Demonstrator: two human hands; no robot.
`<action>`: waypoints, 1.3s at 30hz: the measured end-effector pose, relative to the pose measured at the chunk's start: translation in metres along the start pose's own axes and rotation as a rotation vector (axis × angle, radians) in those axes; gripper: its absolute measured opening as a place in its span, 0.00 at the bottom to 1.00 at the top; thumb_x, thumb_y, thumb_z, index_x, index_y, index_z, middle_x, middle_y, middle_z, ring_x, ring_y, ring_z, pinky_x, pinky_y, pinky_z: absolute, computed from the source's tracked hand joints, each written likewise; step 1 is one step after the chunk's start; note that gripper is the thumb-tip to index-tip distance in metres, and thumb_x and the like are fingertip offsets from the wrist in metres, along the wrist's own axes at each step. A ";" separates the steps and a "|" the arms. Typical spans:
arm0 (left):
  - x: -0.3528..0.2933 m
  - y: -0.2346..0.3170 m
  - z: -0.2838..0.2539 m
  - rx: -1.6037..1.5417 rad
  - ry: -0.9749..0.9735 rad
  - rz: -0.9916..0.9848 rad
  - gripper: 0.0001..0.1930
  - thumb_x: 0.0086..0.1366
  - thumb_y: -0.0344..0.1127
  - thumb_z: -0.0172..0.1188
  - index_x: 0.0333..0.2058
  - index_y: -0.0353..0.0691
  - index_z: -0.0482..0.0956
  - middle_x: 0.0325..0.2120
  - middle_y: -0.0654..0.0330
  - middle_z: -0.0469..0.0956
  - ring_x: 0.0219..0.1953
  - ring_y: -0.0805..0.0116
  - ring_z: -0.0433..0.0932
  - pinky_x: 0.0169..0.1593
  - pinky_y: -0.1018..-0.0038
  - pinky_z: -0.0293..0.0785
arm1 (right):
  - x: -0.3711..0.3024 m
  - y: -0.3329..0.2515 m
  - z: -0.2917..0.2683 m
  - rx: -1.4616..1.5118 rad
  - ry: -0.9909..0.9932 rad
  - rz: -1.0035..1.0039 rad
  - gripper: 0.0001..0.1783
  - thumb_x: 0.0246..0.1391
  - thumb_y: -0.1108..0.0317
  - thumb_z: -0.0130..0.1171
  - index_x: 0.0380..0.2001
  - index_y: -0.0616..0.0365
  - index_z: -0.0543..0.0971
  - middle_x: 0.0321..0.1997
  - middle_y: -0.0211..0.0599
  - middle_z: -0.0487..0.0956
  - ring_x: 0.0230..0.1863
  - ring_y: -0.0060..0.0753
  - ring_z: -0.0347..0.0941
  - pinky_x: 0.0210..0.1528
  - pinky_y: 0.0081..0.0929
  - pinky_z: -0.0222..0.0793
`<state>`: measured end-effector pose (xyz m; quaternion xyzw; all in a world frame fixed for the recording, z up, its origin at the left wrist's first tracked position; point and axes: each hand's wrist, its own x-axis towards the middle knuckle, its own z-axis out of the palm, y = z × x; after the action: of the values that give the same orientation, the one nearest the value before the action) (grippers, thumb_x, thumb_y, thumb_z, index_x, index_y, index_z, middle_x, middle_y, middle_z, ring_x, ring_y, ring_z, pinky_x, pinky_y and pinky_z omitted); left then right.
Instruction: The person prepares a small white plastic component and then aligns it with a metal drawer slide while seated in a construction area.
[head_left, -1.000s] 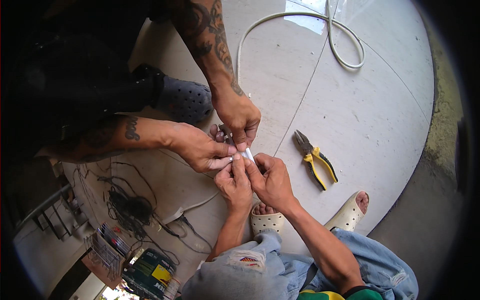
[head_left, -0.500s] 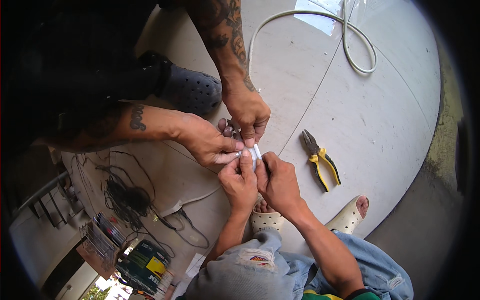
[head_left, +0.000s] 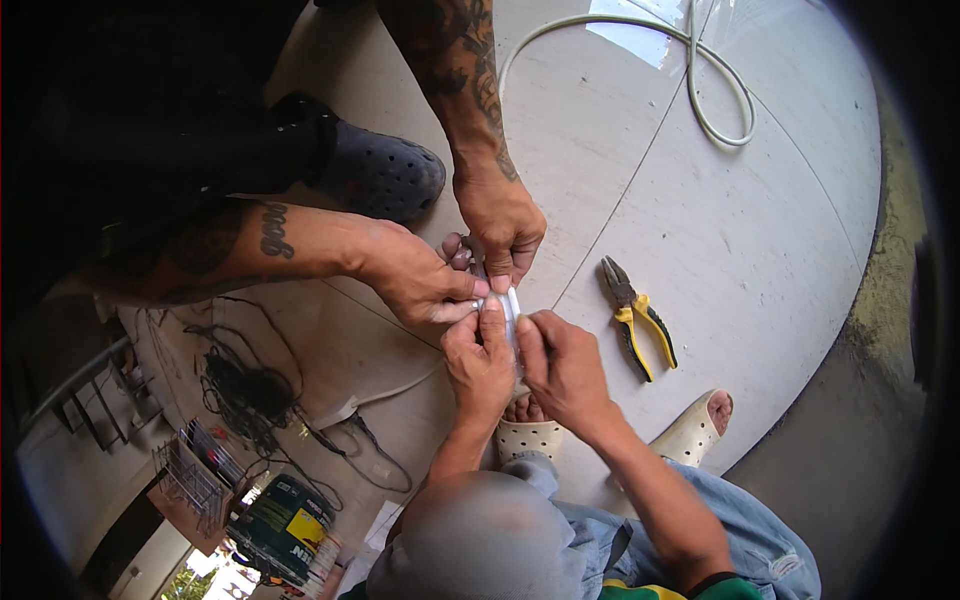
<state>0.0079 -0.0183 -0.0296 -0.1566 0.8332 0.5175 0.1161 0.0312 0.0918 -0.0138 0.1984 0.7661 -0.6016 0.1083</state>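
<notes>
Strip (head_left: pixel 514 303), white, at the clock's middle, pinched by left hand (head_left: pixel 478 370) at seven (right hand (head_left: pixel 568 368) at five, hold too hidden to tell), best kept still and pressed softly near the helper's hands (head_left: pixel 498 222) at nine and twelve.

White piece (head_left: pixel 514 304) partly hidden among fingers (head_left: pixel 492 318)

Head-worn fisheye, facing down
Close overhead from six o'clock; wearer's hands (head_left: pixel 567 375) near centre, pale floor (head_left: pixel 760 230) beneath.
</notes>
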 end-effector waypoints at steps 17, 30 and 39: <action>-0.001 0.005 -0.001 0.150 0.031 0.099 0.15 0.70 0.39 0.50 0.37 0.29 0.77 0.29 0.40 0.77 0.34 0.39 0.76 0.36 0.55 0.71 | -0.026 0.087 -0.132 -0.551 -0.169 0.102 0.20 0.39 0.70 0.56 0.39 0.67 0.73 0.39 0.46 0.68 0.35 0.39 0.66 0.39 0.36 0.68; 0.000 0.008 -0.007 0.099 0.052 0.153 0.16 0.70 0.39 0.51 0.28 0.31 0.75 0.21 0.44 0.75 0.25 0.41 0.74 0.30 0.57 0.69 | 0.040 -0.018 -0.135 -0.071 -0.908 0.265 0.19 0.46 0.63 0.52 0.39 0.66 0.73 0.21 0.31 0.72 0.20 0.25 0.67 0.26 0.27 0.69; -0.003 0.008 -0.007 0.066 0.064 0.171 0.18 0.70 0.40 0.52 0.26 0.31 0.74 0.18 0.45 0.73 0.23 0.42 0.74 0.28 0.57 0.67 | 0.063 -0.099 -0.117 -0.838 -1.102 0.055 0.14 0.45 0.63 0.53 0.25 0.66 0.70 0.14 0.42 0.68 0.18 0.42 0.66 0.28 0.42 0.66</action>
<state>0.0070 -0.0206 -0.0187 -0.0975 0.8633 0.4927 0.0501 -0.0601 0.1961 0.0771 -0.1753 0.7618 -0.2651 0.5646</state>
